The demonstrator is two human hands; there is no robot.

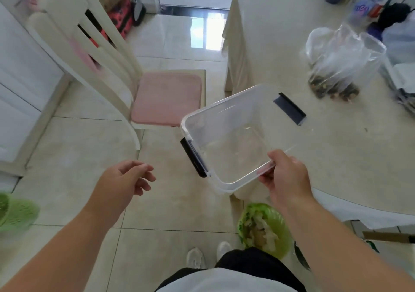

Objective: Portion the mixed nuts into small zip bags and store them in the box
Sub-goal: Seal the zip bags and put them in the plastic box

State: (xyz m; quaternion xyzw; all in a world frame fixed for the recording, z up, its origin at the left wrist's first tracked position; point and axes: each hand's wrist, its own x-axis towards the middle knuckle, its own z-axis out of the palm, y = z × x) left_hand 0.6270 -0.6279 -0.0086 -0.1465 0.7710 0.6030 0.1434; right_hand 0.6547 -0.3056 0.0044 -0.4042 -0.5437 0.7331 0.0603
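Note:
A clear plastic box (pixel 226 121) with black latch clips hangs in the air at the table's near-left corner, with nothing inside. My right hand (pixel 285 175) grips its near rim, thumb inside and fingers under the edge. My left hand (pixel 128 179) floats free to the left of the box, fingers loosely curled and holding nothing. A large clear bag of mixed nuts (pixel 336 67) stands open on the table (pixel 280 33), far right of the box.
A white chair (pixel 94 51) with a pink cushion stands left of the table. A green bin (pixel 265 226) with scraps sits on the tiled floor beside my feet. Bottles and bags crowd the table's far right. A green object lies at the left edge.

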